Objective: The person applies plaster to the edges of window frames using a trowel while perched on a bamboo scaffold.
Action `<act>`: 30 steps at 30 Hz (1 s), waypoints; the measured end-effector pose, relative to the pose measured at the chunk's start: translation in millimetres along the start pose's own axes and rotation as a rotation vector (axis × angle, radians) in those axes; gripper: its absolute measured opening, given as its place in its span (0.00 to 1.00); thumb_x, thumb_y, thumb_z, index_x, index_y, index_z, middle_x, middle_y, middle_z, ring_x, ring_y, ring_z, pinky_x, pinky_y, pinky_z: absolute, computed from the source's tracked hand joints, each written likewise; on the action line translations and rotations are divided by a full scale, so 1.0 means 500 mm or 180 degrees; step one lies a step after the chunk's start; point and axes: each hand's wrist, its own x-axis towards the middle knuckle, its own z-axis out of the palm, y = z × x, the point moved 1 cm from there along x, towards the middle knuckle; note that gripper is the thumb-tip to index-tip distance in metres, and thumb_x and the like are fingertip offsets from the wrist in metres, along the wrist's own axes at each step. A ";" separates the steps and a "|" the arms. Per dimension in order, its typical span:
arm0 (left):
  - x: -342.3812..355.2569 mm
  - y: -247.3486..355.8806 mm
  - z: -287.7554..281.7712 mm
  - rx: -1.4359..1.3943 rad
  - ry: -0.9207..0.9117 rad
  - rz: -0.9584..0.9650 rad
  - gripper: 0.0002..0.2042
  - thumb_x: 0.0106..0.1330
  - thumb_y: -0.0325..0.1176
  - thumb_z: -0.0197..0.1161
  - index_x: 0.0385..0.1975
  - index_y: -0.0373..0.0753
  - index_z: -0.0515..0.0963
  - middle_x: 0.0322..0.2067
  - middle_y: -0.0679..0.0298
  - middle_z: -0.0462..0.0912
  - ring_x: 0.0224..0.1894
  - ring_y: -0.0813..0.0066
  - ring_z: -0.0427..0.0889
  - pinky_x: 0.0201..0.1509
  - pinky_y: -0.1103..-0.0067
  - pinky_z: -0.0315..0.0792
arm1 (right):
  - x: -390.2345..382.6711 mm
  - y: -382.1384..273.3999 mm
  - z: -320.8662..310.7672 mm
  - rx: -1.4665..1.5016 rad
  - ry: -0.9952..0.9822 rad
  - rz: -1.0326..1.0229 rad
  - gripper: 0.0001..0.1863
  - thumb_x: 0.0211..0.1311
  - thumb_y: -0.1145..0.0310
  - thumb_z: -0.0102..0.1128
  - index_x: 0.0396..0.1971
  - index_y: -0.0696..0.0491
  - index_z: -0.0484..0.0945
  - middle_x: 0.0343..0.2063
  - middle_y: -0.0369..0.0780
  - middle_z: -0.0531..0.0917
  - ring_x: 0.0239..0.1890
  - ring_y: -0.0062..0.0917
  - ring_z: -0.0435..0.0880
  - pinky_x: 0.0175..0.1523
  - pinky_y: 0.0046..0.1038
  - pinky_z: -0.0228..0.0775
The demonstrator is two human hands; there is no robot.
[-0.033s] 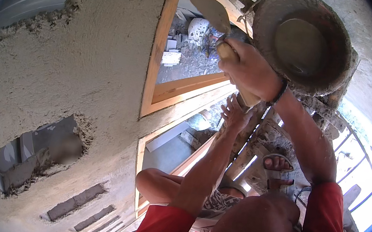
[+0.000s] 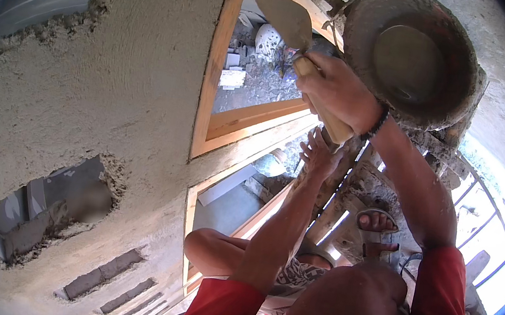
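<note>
A trowel (image 2: 285,20) with a leaf-shaped metal blade is in my right hand (image 2: 344,93), whose fingers are wrapped round its pale wooden handle. Its blade points up and left, in front of the upper window opening. My left hand (image 2: 323,156) is just below, with fingers apart, beside the handle's lower end. A small dark grey part shows there between thumb and fingers; whether the left hand touches it, I cannot tell. Right of the trowel stands a round, mortar-caked bucket (image 2: 364,86) with grey, wet-looking material in its bottom.
A rough plastered wall (image 2: 148,80) with several rectangular holes fills the left. Wooden window frames (image 2: 209,88) are set into it. Mud-stained planks (image 2: 351,183) lie under a sandalled foot (image 2: 377,221). Curved metal railing (image 2: 492,218) runs along the right.
My right hand has rolled slightly, tilting the trowel so that more of its blade's face and more of its handle show. My left hand and the bucket have stayed put.
</note>
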 end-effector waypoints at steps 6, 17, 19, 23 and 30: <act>0.001 -0.008 0.001 0.0021 0.0127 -0.0019 0.56 0.50 0.63 0.68 0.73 0.48 0.40 0.72 0.52 0.40 0.71 0.33 0.36 0.71 0.44 0.34 | 0.061 0.021 0.034 0.0125 0.0104 -0.0209 0.16 0.57 0.61 0.60 0.37 0.60 0.75 0.23 0.41 0.79 0.26 0.27 0.81 0.36 0.34 0.73; 0.013 -0.020 0.013 0.0157 -0.0048 -0.0070 0.56 0.50 0.62 0.67 0.73 0.48 0.38 0.73 0.51 0.34 0.72 0.34 0.29 0.72 0.46 0.30 | 0.074 0.122 0.090 -0.1126 0.0699 -0.0841 0.20 0.58 0.64 0.60 0.48 0.58 0.73 0.33 0.52 0.81 0.34 0.46 0.82 0.40 0.39 0.73; 0.018 -0.017 0.023 0.0288 -0.0085 -0.0013 0.56 0.51 0.60 0.68 0.72 0.45 0.39 0.73 0.52 0.35 0.72 0.35 0.31 0.72 0.46 0.32 | 0.039 0.166 0.098 -0.1375 0.0580 -0.1021 0.19 0.58 0.65 0.59 0.48 0.57 0.73 0.33 0.51 0.82 0.35 0.45 0.83 0.41 0.39 0.74; 0.009 -0.018 0.013 0.0179 -0.0014 -0.0012 0.55 0.51 0.59 0.68 0.72 0.46 0.38 0.73 0.51 0.34 0.72 0.34 0.30 0.71 0.45 0.32 | 0.023 0.208 0.079 -0.1253 0.0703 -0.0844 0.18 0.57 0.67 0.58 0.47 0.54 0.74 0.30 0.51 0.82 0.35 0.46 0.83 0.43 0.41 0.76; -0.003 0.003 0.008 -0.0031 -0.0129 -0.0040 0.58 0.50 0.54 0.72 0.73 0.45 0.35 0.73 0.49 0.35 0.72 0.34 0.28 0.71 0.44 0.29 | 0.210 0.229 0.027 -0.0926 0.1533 -0.0760 0.16 0.57 0.57 0.61 0.30 0.58 0.76 0.22 0.49 0.80 0.28 0.44 0.81 0.34 0.38 0.71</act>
